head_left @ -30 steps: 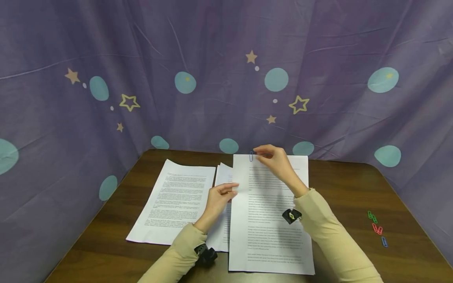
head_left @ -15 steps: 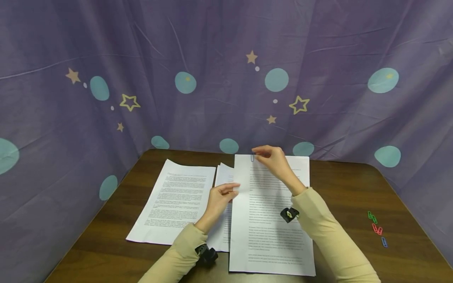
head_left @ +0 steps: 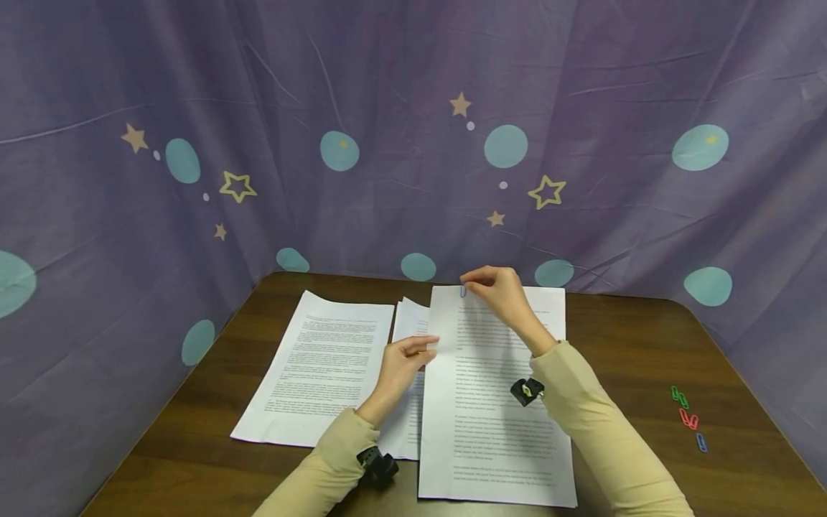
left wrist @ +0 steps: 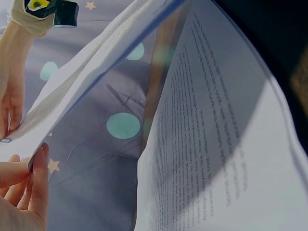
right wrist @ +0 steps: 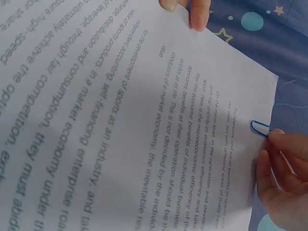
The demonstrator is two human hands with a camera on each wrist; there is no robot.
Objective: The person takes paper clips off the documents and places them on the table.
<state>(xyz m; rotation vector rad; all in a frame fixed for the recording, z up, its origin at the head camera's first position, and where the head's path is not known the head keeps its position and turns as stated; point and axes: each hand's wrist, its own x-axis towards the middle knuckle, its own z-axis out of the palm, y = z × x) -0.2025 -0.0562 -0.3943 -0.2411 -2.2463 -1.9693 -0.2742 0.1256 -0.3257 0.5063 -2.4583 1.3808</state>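
Note:
A printed sheaf of paper (head_left: 497, 409) is held up off the table, its text facing me. My left hand (head_left: 402, 366) pinches its left edge between thumb and fingers; the left wrist view shows the same hand (left wrist: 24, 192) gripping that edge. At the top edge, left of the middle, a blue paper clip (right wrist: 260, 128) sits over the paper. My right hand (head_left: 500, 294) pinches the clip's outer end, as the right wrist view shows, with the hand (right wrist: 286, 178) just beyond the edge. The loop of the clip lies on the printed face.
Two further printed stacks lie on the wooden table (head_left: 620, 445): one stack (head_left: 323, 373) at left, another stack (head_left: 403, 424) partly behind the held paper. At right lie green clips (head_left: 679, 396), red clips (head_left: 688, 418) and a blue clip (head_left: 702, 442). A patterned curtain (head_left: 413, 129) hangs behind.
My right fingers have closed in on the blue paper clip, and less of it shows above the paper's edge. The held paper has shifted slightly right and down. My left hand keeps its pinch.

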